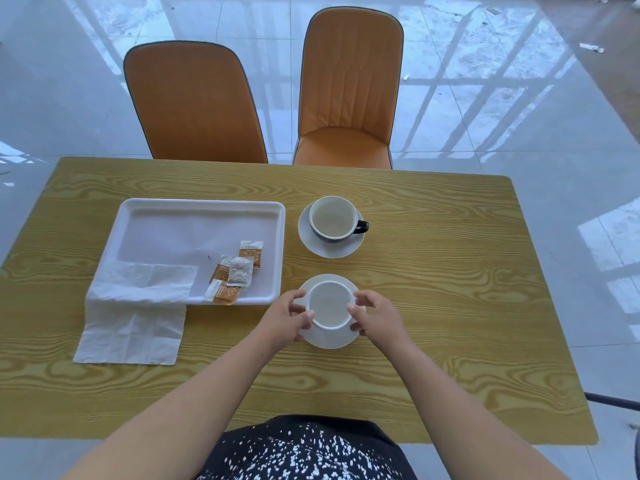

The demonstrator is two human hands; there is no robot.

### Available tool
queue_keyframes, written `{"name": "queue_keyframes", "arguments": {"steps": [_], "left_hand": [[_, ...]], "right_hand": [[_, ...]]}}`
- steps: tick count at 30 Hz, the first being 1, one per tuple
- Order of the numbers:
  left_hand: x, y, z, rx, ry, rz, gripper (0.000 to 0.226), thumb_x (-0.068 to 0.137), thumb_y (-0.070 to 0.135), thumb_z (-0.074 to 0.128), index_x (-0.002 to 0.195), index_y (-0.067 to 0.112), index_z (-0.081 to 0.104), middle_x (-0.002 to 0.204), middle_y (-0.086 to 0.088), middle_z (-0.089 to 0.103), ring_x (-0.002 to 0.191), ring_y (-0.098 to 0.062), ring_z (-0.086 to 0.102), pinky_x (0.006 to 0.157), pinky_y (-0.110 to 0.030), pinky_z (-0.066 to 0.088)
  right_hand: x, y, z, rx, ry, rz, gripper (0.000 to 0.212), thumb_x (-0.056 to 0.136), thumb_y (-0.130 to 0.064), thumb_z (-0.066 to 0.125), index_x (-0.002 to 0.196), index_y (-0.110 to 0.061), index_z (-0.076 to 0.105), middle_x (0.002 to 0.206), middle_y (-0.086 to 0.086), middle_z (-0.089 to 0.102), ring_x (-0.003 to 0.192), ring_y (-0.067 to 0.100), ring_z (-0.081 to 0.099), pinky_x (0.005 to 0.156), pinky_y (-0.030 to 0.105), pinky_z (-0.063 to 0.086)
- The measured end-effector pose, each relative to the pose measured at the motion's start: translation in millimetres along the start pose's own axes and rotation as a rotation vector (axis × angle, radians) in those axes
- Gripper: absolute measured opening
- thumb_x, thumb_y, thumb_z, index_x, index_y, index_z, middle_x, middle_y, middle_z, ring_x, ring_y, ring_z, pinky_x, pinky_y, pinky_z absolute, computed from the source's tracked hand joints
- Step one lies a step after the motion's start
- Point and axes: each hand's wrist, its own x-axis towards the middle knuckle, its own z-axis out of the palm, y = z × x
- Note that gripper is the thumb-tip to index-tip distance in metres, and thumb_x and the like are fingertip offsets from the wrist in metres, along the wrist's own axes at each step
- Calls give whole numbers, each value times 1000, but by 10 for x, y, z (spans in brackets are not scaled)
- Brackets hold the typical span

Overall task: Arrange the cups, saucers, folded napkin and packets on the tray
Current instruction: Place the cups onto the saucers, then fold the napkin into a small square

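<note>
Near cup (328,305): white, stands on the near saucer (329,337), right of the tray's near right corner.
Left hand (289,315): fingers curled on the near cup's left side, gripping it.
Right hand (375,315): fingers curled on the near cup's right side.
Far cup (334,218): dark handle pointing right, on the far saucer (330,249), just right of the tray.
Tray (138,206): white, on the table's left half.
Packets (235,271): a loose cluster in the tray's near right corner.
Napkin (135,310): white, unfolded, draped over the tray's near left edge onto the table (433,271).
</note>
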Motion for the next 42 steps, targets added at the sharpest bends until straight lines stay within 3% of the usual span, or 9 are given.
{"name": "queue_keyframes", "arguments": {"steps": [5,9,12,16,18,23,32,37,42], "left_hand": [[-51,9,-177,151,-4,51,53,93,22,65,142,21,44,122,-4,56,103,-23,66,83,-43,61],[-97,18,-383,228,-21,117,51,94,26,64,141,23,45,122,-1,58,105,-17,62,83,-38,60],[-138,7,-611,307,-36,176,48,94,28,64,139,25,47,123,-1,59,112,-20,59,93,-44,56],[-211,-114,-1050,354,-23,251,43,94,27,63,135,25,51,111,7,61,100,-16,60,79,-29,50],[-258,-178,-1286,368,0,280,41,93,25,63,133,23,54,105,10,61,99,-15,60,84,-31,50],[-407,-417,-1874,428,67,309,32,92,19,65,123,16,60,100,1,65,96,-21,62,93,-37,49],[-652,-1040,-2754,555,115,253,33,96,26,57,127,16,59,112,0,62,99,-15,62,83,-29,52],[-717,-1330,-3036,721,146,282,36,99,18,52,134,11,55,132,-6,55,122,-22,52,104,-35,42],[-784,-1609,-3141,816,228,390,47,99,8,47,146,5,43,153,-14,36,142,-25,34,115,-26,25]], "right_hand": [[-99,-93,-6,-100,118,-70,36,95,-28,60,130,-22,57,122,-9,60,58,13,71,82,46,59],[-215,-221,58,-103,181,-125,25,94,-28,60,120,-27,59,116,-13,61,60,9,71,80,46,60],[-311,-352,222,-98,209,-116,28,95,-28,59,123,-26,60,121,-14,61,64,7,71,82,42,59],[-430,-598,539,-107,283,-99,34,95,-24,58,129,-24,60,125,-13,60,83,9,71,90,40,55],[-469,-722,704,-97,310,-100,29,94,-24,58,123,-25,62,119,-11,64,89,14,71,89,41,55],[-539,-929,1338,-192,214,-135,31,94,-20,63,124,-12,64,107,1,67,92,23,69,91,46,55],[-628,-1079,2739,-420,-18,-216,27,95,-29,60,119,-19,64,107,-4,67,95,11,62,84,27,52],[-612,-1041,3238,-624,-19,-357,38,97,-27,58,133,-16,56,130,3,54,121,20,52,97,28,46],[-644,-934,3463,-879,-29,-493,70,97,-41,55,155,-16,24,164,10,14,151,28,15,121,39,24]]}}
